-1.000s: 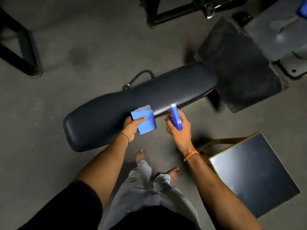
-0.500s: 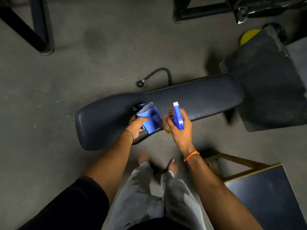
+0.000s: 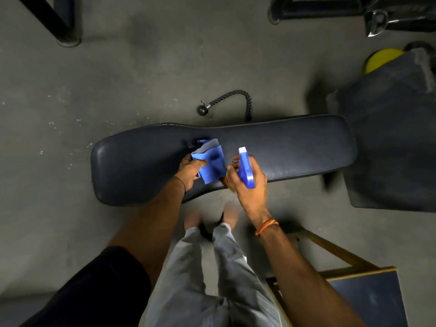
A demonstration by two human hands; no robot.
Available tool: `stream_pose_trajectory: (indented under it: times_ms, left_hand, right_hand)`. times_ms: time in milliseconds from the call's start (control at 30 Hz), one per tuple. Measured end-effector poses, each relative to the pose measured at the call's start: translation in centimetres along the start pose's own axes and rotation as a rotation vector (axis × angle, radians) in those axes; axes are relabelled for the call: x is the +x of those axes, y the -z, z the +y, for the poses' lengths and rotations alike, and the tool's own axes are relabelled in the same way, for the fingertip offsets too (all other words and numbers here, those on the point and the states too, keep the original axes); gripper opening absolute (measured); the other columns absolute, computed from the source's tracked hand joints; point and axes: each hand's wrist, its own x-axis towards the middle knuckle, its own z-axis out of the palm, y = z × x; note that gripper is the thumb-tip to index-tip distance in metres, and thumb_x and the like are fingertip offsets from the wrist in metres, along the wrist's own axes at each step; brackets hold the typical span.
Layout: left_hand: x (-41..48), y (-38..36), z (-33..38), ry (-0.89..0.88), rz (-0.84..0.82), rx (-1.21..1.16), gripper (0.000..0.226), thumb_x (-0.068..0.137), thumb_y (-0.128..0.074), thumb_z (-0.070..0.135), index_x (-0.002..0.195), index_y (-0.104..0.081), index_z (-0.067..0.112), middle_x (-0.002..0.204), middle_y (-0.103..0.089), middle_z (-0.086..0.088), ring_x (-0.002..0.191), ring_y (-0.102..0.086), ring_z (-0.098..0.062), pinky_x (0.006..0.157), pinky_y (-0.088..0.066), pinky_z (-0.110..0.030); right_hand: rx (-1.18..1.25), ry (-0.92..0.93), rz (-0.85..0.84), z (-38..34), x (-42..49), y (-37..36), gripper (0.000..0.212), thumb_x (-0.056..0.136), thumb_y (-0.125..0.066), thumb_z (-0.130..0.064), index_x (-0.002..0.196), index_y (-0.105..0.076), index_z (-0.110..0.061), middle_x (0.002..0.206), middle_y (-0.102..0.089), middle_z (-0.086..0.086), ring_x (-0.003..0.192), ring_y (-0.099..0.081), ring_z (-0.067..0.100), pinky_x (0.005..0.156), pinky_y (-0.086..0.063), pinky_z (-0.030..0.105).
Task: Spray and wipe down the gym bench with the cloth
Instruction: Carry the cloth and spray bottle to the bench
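Note:
A long dark padded gym bench (image 3: 295,145) lies across the middle of the view. My left hand (image 3: 188,169) holds a folded blue cloth (image 3: 212,165) over the bench's near edge. Just to its right, my right hand (image 3: 247,185) grips a blue spray bottle (image 3: 245,167) with a white nozzle pointing away from me over the pad. The bottle's lower body is hidden by my fingers.
A black rope cable handle (image 3: 226,100) lies on the concrete floor behind the bench. A dark padded seat (image 3: 389,142) and a yellow disc (image 3: 379,59) are at the right. Black machine frames (image 3: 63,24) stand at the top. A wooden-framed stool (image 3: 363,296) is at the lower right.
The view has shifted so the bench now lies nearly level. Both hands moved farther over the pad, with the cloth and bottle held close together.

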Motion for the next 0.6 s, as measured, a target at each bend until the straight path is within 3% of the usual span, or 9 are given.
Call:
stream_pose_trajectory:
  times_ms: [167, 300, 367, 467, 600]
  left_hand:
    - [1.4, -4.1, 0.4, -0.029, -0.061, 0.059, 0.044, 0.094, -0.066, 0.012, 0.137, -0.058, 0.018, 0.125, -0.065, -0.008, 0.111, -0.061, -0.027, 0.076, -0.053, -0.034]
    - [3.2, -6.2, 0.3, -0.085, -0.081, 0.203, 0.040, 0.095, -0.064, 0.014, 0.135, -0.057, 0.016, 0.133, -0.064, -0.012, 0.117, -0.062, -0.031, 0.077, -0.051, -0.034]
    - [4.0, -6.7, 0.0, -0.149, -0.048, 0.347, 0.042, 0.095, -0.066, 0.016, 0.136, -0.056, 0.014, 0.134, -0.063, -0.014, 0.121, -0.061, -0.032, 0.081, -0.053, -0.035]
    - [4.9, -6.6, -0.6, -0.253, 0.089, 0.677, 0.049, 0.090, -0.069, 0.030, 0.135, -0.057, 0.014, 0.135, -0.063, -0.013, 0.123, -0.061, -0.032, 0.100, -0.051, -0.037]
    - [5.4, -5.9, -1.9, -0.379, 0.171, 0.813, 0.067, 0.084, -0.070, 0.042, 0.140, -0.049, 0.012, 0.140, -0.052, -0.017, 0.125, -0.057, -0.038, 0.104, -0.048, -0.043]
  right_hand:
    - [-0.021, -0.002, -0.008, 1.2, 1.0, 2.2, 0.019, 0.093, -0.072, -0.012, 0.111, -0.066, -0.018, 0.091, -0.069, -0.017, 0.081, -0.067, 0.011, 0.081, -0.058, 0.052]
    - [-0.014, -0.003, 0.009, 2.1, 1.7, 3.9, 0.017, 0.093, -0.070, -0.013, 0.108, -0.065, -0.018, 0.088, -0.067, -0.013, 0.076, -0.062, 0.010, 0.078, -0.058, 0.049]
    - [0.009, -0.008, 0.017, 2.6, 1.8, 4.1, 0.017, 0.093, -0.071, -0.012, 0.109, -0.064, -0.017, 0.089, -0.067, -0.012, 0.077, -0.063, 0.010, 0.078, -0.058, 0.047]
    - [0.012, -0.027, 0.012, 3.6, 1.8, 3.7, 0.020, 0.092, -0.071, -0.020, 0.111, -0.065, -0.018, 0.091, -0.068, -0.010, 0.079, -0.064, 0.014, 0.078, -0.058, 0.052]
    - [-0.004, -0.040, 0.000, 4.2, 1.8, 2.5, 0.020, 0.090, -0.069, -0.029, 0.110, -0.065, -0.023, 0.090, -0.068, -0.007, 0.077, -0.064, 0.016, 0.074, -0.058, 0.054]
